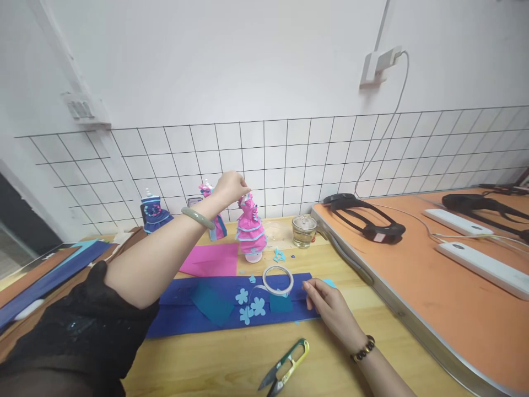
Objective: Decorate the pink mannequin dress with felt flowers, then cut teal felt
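Note:
My left hand (232, 186) reaches over the table with its fingers pinched at the top of a pink ruffled dress (251, 229) on a small white stand. Light blue trim runs round the dress's tiers. My right hand (326, 300) rests at the right end of a dark blue sheet (177, 317), its thumb and index finger together; anything between them is too small to make out. On the sheet are light blue paper flowers (258, 306), teal pieces (212, 304) and a roll of tape (264, 281).
Green-and-yellow snips (291, 361) lie near the front. A glass cup (303, 231) stands behind right. A blue dress (155, 215) and a pink sheet (210, 260) are left. Black straps (366, 218) and white power banks (483, 267) lie on the orange surface (421, 298).

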The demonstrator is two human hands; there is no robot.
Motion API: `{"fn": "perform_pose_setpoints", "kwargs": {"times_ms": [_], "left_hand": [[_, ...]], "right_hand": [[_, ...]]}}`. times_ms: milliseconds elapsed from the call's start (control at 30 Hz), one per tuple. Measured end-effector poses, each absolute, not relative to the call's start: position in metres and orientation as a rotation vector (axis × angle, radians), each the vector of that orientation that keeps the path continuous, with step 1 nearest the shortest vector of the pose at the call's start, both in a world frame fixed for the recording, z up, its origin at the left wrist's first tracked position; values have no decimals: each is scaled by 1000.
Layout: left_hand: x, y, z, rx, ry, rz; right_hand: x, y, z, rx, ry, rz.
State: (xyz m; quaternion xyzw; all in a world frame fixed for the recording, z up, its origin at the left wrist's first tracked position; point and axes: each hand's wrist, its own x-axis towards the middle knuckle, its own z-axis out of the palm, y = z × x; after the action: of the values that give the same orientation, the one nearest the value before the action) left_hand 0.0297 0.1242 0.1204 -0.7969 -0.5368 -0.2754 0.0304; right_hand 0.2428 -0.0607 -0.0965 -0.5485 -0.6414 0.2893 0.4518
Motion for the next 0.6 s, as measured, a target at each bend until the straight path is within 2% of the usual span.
{"fn": "perform_pose_setpoints", "kwargs": {"times_ms": [600], "left_hand": [[29,124,116,-2522,-1621,-855]], "right_hand": [[243,-58,-100,-1386,-1648,718]]}}
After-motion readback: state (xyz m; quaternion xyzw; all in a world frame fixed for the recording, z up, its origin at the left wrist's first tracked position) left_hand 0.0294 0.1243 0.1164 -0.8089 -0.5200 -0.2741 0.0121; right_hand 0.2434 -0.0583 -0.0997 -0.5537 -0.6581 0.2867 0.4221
